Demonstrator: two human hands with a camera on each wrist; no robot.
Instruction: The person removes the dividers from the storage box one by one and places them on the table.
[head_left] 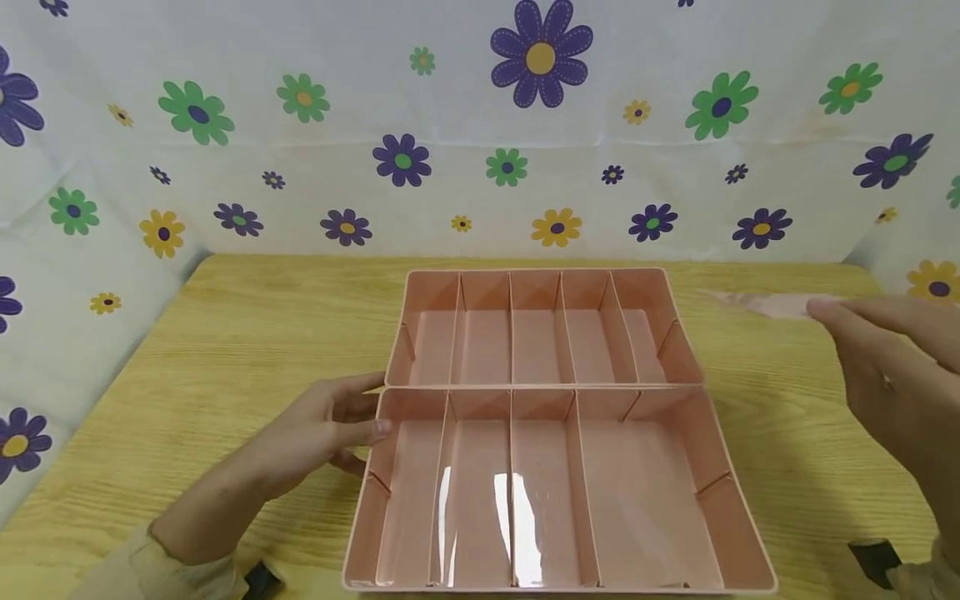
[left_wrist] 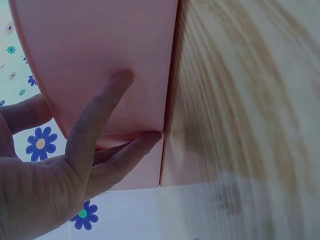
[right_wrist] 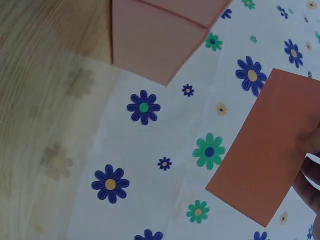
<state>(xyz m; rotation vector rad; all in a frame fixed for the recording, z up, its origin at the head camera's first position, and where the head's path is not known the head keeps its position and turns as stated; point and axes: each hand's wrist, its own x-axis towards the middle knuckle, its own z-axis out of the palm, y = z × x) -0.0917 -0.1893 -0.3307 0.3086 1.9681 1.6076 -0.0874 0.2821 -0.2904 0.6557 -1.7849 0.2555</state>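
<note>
Two pink divided trays stand end to end on the table. The front tray (head_left: 648, 492) has one wide compartment at its right and narrower ones beside it. Thin upright dividers split the back tray (head_left: 480, 350) into narrow compartments. My left hand (head_left: 300, 442) rests against their left side where they meet, its fingers extended; in the left wrist view the thumb touches a tray's outer wall (left_wrist: 145, 45). Right of the back tray, my right hand (head_left: 892, 375) pinches a thin pink divider panel (right_wrist: 265, 150) by one edge, held up in the air.
The wooden table (head_left: 262, 333) extends on both sides of the trays. A white flowered cloth (head_left: 465, 108) hangs behind it and at the sides. Dark straps (head_left: 873, 560) show near both sleeves.
</note>
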